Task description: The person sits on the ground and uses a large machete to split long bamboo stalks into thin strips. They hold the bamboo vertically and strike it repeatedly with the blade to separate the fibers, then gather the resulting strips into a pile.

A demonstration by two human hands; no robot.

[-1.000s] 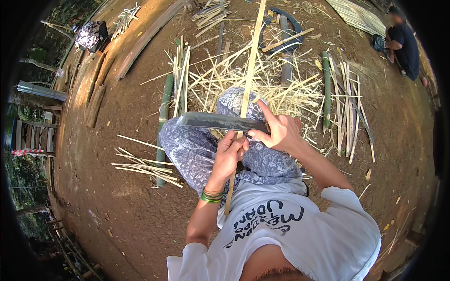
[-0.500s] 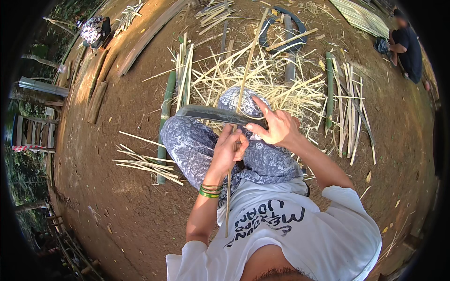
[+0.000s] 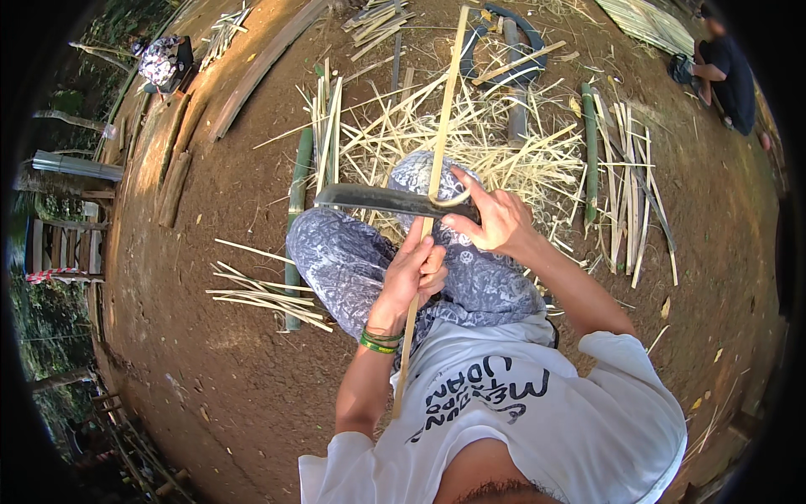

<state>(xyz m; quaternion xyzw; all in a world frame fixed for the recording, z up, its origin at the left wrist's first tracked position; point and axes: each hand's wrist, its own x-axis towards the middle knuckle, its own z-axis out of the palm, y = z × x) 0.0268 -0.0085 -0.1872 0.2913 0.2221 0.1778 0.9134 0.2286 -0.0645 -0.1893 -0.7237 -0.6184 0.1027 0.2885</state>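
My left hand (image 3: 417, 270) is closed round a long pale bamboo strip (image 3: 442, 126), which runs from above my knees down to my shirt. A machete (image 3: 374, 200) lies crosswise against the strip above that hand, its dark blade reaching left over my knee. My right hand (image 3: 497, 220) grips the machete at its right end, the handle mostly hidden under the palm. Its forefinger is stretched up past the strip. At the blade a thin curled shaving (image 3: 453, 200) bends off the strip toward my right fingers.
Pale shavings (image 3: 520, 168) heap up beyond my knees. Green bamboo poles (image 3: 299, 193) (image 3: 590, 160) lie at either side, with bundles of split strips (image 3: 269, 290) nearby. A black tyre (image 3: 537, 59) lies farther off. One person (image 3: 729, 76) sits far right, another (image 3: 165, 63) far left.
The strip's broad pale face now shows where a narrow edge showed before, and its far end tilts a little left. The curled shaving looks wider. Both hands stay nearly in place.
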